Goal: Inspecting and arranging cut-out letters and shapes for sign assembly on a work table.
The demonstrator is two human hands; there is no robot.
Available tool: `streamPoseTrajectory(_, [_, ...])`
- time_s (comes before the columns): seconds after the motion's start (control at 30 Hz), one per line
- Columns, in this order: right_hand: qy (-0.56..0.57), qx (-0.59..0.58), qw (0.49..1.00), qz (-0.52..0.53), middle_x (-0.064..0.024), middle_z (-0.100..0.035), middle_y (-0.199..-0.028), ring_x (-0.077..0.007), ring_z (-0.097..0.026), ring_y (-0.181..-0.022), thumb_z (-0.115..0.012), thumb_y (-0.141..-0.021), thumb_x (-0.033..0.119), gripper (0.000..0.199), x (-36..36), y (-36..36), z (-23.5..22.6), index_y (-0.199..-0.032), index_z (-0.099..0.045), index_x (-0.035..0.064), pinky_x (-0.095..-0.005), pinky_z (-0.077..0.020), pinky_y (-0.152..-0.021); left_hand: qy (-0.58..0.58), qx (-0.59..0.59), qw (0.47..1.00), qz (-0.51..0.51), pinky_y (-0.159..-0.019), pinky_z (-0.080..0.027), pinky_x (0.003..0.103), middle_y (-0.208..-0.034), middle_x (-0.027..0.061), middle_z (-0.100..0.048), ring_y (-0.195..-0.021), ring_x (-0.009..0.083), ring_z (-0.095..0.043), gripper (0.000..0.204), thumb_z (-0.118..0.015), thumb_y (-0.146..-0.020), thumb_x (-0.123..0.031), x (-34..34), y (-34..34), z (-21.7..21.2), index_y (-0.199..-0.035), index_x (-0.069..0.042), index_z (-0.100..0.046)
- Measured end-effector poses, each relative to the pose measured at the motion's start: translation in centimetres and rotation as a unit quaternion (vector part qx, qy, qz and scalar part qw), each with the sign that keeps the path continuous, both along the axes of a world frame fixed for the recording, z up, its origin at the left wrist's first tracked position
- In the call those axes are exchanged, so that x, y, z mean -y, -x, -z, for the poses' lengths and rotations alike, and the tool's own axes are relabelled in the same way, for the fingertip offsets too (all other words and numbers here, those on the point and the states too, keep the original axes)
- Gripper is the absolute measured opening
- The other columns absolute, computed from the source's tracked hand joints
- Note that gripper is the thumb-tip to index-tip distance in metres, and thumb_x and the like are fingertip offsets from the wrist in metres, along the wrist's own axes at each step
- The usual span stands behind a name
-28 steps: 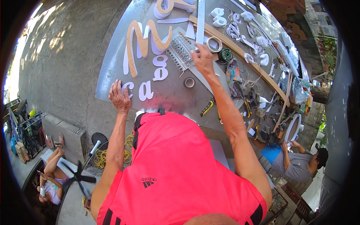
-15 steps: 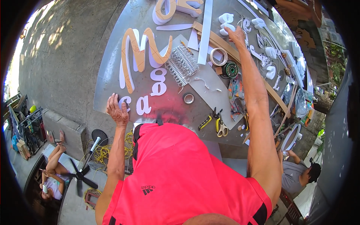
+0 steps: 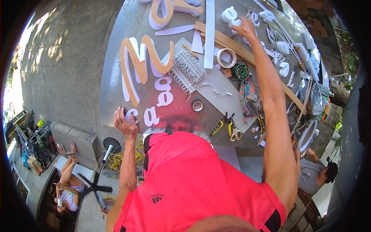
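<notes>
White foam letters [image 3: 232, 15]: cluster at far side of the desk [image 3: 116, 69], beside a long wooden strip [image 3: 232, 42]. Right hand [image 3: 244, 28] stretched out over them, fingers curled down on one piece; whether gripped, cannot tell. Left hand [image 3: 124, 123] flat on near desk edge, fingers spread, touching a small white letter [image 3: 131, 115]. Step judged: picking a letter; lifting it needs a firm pinch. Tape roll [image 3: 226, 58], pliers [image 3: 218, 125] nearby.
</notes>
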State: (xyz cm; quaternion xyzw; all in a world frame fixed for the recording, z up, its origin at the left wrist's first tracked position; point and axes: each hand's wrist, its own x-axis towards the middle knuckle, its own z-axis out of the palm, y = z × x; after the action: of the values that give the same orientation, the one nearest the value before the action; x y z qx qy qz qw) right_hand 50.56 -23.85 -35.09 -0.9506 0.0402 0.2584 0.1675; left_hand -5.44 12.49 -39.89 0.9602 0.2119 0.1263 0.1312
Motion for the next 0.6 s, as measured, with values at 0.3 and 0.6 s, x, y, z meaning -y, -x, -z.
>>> streamPoseTrajectory(0.3, [0.035, 0.329, 0.798, -0.504, -0.0116, -0.058, -0.133, -0.031, -0.06, -0.114, -0.057, -0.087, -0.002, 0.052, 4.4, -0.8, -10.3, -0.137, -0.053, 0.0122, -0.0402, -0.0492, -0.101, 0.004, 0.019, 1.0, 0.006, -0.112, -0.028, 0.046, -0.142, 0.0102, -0.05, -0.135, 0.0317, -0.04, 0.053, -0.048, -0.1, -0.042, 0.1, -0.4, 0.5, -0.138, -0.006, -0.05])
streamPoseTrajectory(0.6, [0.032, 0.229, 0.772, -0.592, -0.0187, -0.05, -0.145, -0.0357, -0.051, -0.13, -0.044, -0.097, 0.006, 0.062, -0.5, 4.2, -21.2, -0.156, -0.028, 0.0126, -0.0448, -0.0361, -0.112, -0.005, 0.026, 1.0, -0.003, -0.111, -0.027, 0.046, -0.141, 0.0099, -0.051, -0.136, 0.0313, -0.04, 0.054, -0.044, -0.101, -0.045, -0.1, -0.1, 0.9, -0.139, -0.006, -0.05])
